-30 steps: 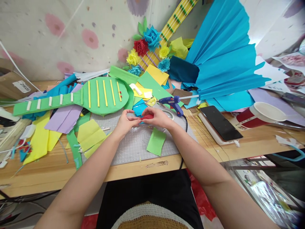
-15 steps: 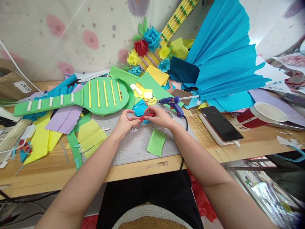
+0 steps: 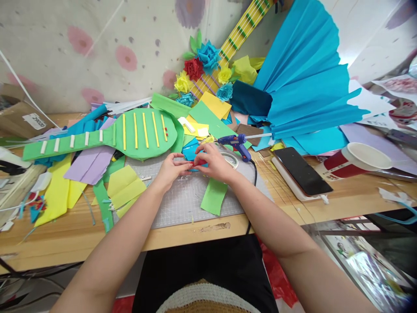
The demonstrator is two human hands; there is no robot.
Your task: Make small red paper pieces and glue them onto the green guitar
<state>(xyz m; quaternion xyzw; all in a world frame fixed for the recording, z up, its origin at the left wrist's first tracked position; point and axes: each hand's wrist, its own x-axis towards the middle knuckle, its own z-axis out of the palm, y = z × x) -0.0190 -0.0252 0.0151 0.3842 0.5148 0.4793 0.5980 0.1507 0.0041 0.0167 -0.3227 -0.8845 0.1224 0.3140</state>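
A small piece of red paper is pinched between my two hands above the grey cutting mat; most of it is hidden by fingers. My left hand grips its left end with thumb and fingertips. From the right, my right hand closes over the other end, its fingers bent. Just behind the hands lies a blue piece. A light green paper rectangle rests on the mat below my right hand. Beyond that hand are a roll of tape and a purple glue gun.
A green paper lute shape lies at left. Behind stand a yellow strummed-instrument model with paper flowers and a pleated blue paper fan. At right are a phone and a paper cup. The glue gun's cord hangs over the table edge.
My right hand has shifted slightly and its fingers have lifted and curled over the red paper, hiding more of it. My left hand keeps its pinch. The view has tilted a little.
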